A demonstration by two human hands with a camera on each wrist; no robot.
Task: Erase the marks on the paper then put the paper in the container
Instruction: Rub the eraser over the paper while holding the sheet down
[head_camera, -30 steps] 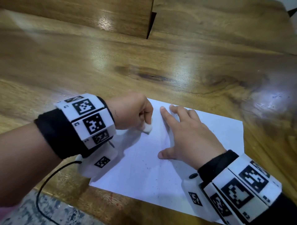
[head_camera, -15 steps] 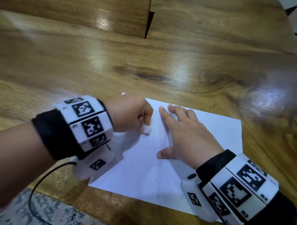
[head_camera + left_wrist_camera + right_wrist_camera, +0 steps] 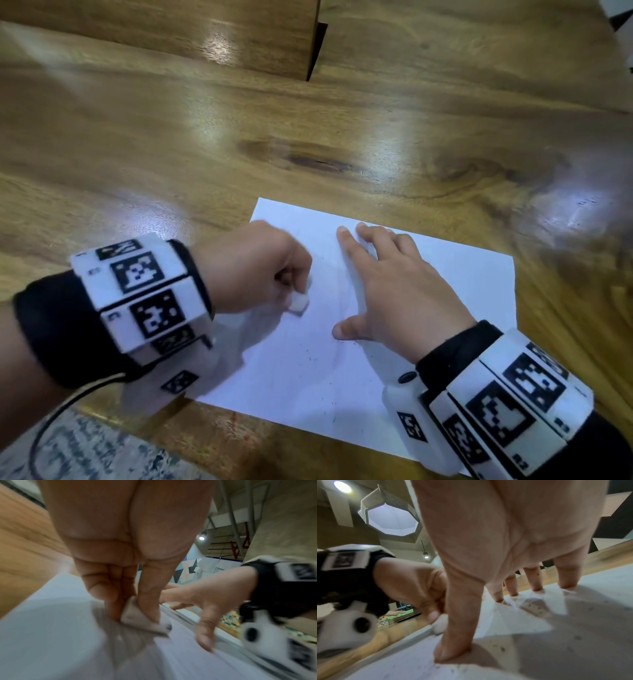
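Note:
A white sheet of paper point(image 3: 455, 274) lies flat on the wooden table, with faint pencil marks and dark eraser crumbs on it. My left hand point(image 3: 260, 267) pinches a small white eraser point(image 3: 298, 303) between thumb and fingers and presses it on the paper's left part. The left wrist view shows the eraser point(image 3: 137, 619) tip down on the sheet point(image 3: 51, 628). My right hand point(image 3: 387, 284) lies flat on the paper with spread straight fingers and holds it down. In the right wrist view its fingertips point(image 3: 568, 585) and thumb press the sheet point(image 3: 573, 635). No container is in view.
The glossy wooden table point(image 3: 239, 137) stretches far beyond the paper. A wooden panel with a dark gap point(image 3: 317, 51) stands along the back. A patterned floor point(image 3: 85, 452) shows below the table's near edge, and a black cable point(image 3: 51, 421) hangs from my left wrist.
My left hand has moved the eraser a little down and left on the paper, in a rubbing stroke. The right hand has stayed flat in the same place.

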